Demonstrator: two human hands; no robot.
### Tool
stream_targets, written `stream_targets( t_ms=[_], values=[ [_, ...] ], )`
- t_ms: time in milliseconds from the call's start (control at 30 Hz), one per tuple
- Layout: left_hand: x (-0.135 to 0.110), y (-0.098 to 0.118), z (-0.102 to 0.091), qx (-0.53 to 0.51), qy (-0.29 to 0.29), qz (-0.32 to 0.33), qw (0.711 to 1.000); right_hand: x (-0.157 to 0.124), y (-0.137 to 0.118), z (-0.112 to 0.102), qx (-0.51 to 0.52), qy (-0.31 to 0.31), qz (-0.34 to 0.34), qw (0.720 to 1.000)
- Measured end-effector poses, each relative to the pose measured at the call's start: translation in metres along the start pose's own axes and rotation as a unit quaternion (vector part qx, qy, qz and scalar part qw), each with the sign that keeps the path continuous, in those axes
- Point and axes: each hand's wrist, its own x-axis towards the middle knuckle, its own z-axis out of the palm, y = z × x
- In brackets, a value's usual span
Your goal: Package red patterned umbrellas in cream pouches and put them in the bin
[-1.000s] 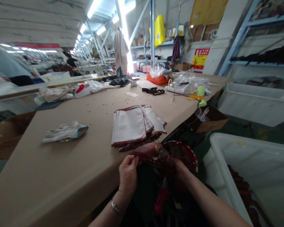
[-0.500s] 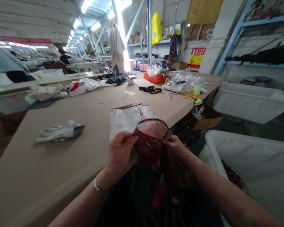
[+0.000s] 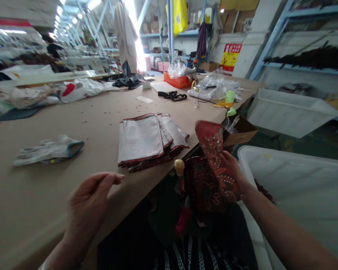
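Gripping a red patterned cloth piece, the right hand sits right of centre, just off the near edge of the worktop. Fingers clenched on the cloth's lower half; upper half stands up, slightly tilted, above the hand. More dark red patterned cloth bunched below it, in the lap, touching the held piece.

Left hand lower left, over the worktop's near edge. Holds nothing; fingers loosely curled and released, thumb and forefinger tips close together. Well apart from the cloth piece.

Small tan knob on a red stem just left of the bunched cloth, at the worktop's edge; what it belongs to is hard to tell, possibly a tool.

Stack of folded grey pieces with red trim on the worktop at centre, between the two hands and farther back, fanned at its right side.

Pale work glove lying flat, left of the stack.

White plastic bin lower right, beside the right forearm; some dark red material inside, by its left wall.

Open cardboard box behind the held piece, below the worktop's right edge.

Far end of worktop, upper centre: orange tray, clear plastic bags, a black strap-like item.
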Motion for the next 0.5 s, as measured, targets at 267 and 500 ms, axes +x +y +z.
stream_targets(
  t_ms=[267, 500],
  values=[
    [-0.002, -0.032, -0.012, 0.068, 0.005, 0.031, 0.997, -0.035, 0.134, 0.006, -0.145, 0.022, 0.142, 0.979],
    [0.029, -0.041, 0.008, 0.157, -0.036, 0.203, 0.966, -0.031, 0.133, 0.007, -0.180, 0.011, 0.070, 0.981]
  ],
)
